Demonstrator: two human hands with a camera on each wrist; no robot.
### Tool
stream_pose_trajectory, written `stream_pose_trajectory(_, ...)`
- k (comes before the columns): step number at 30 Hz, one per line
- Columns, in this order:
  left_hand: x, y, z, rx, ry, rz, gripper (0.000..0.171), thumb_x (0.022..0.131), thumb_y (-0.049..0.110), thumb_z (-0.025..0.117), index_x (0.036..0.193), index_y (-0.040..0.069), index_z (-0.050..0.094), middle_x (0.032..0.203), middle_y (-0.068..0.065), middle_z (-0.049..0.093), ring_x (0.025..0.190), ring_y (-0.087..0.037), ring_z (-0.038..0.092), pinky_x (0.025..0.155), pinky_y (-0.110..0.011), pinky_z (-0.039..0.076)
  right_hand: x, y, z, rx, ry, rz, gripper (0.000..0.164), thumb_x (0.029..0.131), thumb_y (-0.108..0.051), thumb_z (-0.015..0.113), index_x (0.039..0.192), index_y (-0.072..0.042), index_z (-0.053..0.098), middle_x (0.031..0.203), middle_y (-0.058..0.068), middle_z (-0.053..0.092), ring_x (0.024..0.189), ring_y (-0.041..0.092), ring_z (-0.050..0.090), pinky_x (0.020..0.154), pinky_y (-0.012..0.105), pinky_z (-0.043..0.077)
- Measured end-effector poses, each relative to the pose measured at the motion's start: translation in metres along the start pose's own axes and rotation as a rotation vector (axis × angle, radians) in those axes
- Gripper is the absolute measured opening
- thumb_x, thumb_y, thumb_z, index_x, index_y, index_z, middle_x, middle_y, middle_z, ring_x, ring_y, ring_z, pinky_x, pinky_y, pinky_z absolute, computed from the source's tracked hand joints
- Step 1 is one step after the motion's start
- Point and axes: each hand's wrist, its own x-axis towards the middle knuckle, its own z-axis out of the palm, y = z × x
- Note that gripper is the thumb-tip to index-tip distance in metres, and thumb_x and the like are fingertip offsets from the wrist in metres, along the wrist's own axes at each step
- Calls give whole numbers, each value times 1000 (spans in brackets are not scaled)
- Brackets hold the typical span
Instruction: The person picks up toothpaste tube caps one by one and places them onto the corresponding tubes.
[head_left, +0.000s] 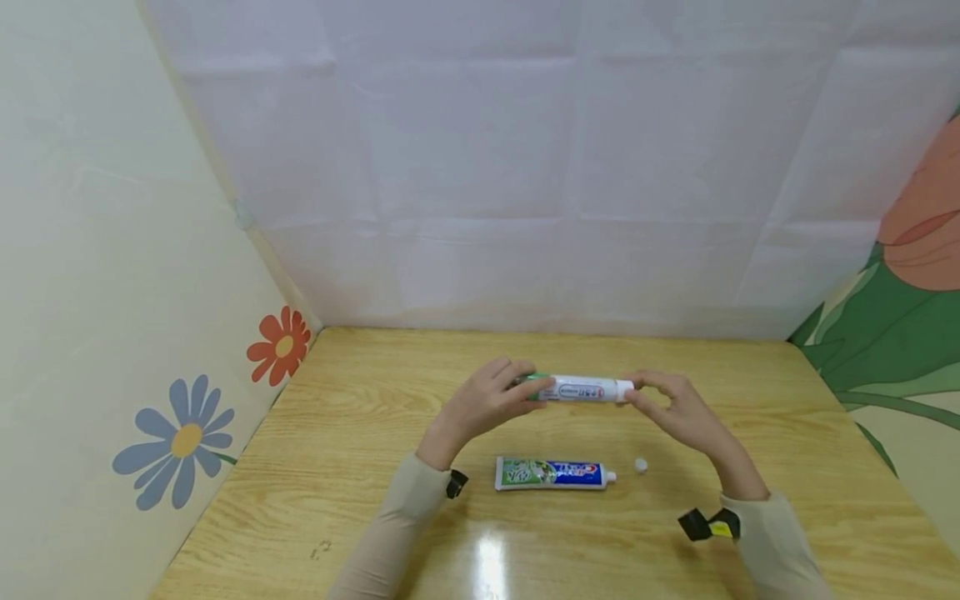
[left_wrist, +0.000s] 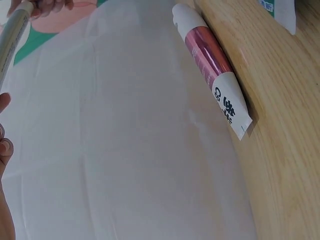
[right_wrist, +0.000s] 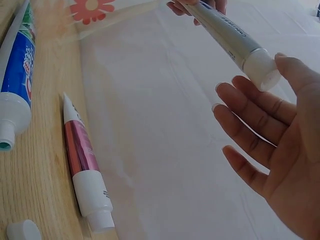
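A white toothpaste tube with a green tail [head_left: 585, 389] is held level above the table. My left hand [head_left: 483, 400] grips its tail end, fingers on top and thumb below. At the other end is a white cap [right_wrist: 261, 70], pinched between thumb and index finger of my right hand [head_left: 686, 417]; the other fingers spread out below it in the right wrist view. Under the hands lies a blue and green toothpaste tube [head_left: 551, 473], its nozzle bare. A loose white cap [head_left: 641, 465] rests to the right of that nozzle.
A pink and white tube [right_wrist: 84, 150] lies on the wooden table [head_left: 360, 417], seen in both wrist views. White sheeting [head_left: 480, 167] hangs behind the table's far edge. A flower-painted panel [head_left: 82, 275] borders the left side, another [head_left: 900, 333] the right.
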Motion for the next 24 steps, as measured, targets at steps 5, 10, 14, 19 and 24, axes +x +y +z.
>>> stream_pose_trajectory(5, -1, 1, 1, -10, 2, 1, 53, 72, 34, 79, 118, 18, 60, 98, -2, 60, 72, -9, 48, 62, -19, 41, 1, -2, 1, -15, -25, 23, 19, 93, -1, 51, 92, -11, 68, 88, -1, 68, 84, 9, 59, 75, 36, 48)
stream_pose_trajectory(10, 0, 1, 1, -12, -1, 4, 50, 76, 35, 75, 119, 18, 60, 99, -2, 61, 74, -9, 50, 63, -19, 42, 2, -19, -2, -6, -26, -14, 23, 94, 2, 46, 87, -5, 67, 84, 5, 67, 83, 5, 58, 73, 30, 47)
stream_pose_trajectory(14, 0, 1, 0, -13, 1, 5, 52, 73, 35, 77, 120, 18, 60, 98, -3, 61, 74, -10, 50, 63, -19, 43, 3, -34, -5, 13, -31, -33, 25, 94, 3, 44, 83, -4, 65, 81, 5, 67, 83, 4, 58, 74, 31, 46)
stream_pose_trajectory(19, 0, 1, 0, -21, 10, 2, 51, 74, 35, 77, 119, 18, 60, 97, -3, 61, 73, -10, 50, 63, -19, 43, 3, -36, -5, 29, -28, -38, 28, 94, 4, 42, 81, -4, 65, 80, 6, 67, 83, 4, 58, 74, 31, 45)
stream_pose_trajectory(24, -1, 2, -1, -25, 0, -10, 46, 78, 35, 73, 118, 18, 60, 98, -3, 61, 74, -9, 49, 62, -18, 42, 2, -27, -3, 28, -19, -35, 30, 96, 1, 41, 81, -4, 66, 79, 6, 67, 83, 5, 58, 75, 32, 45)
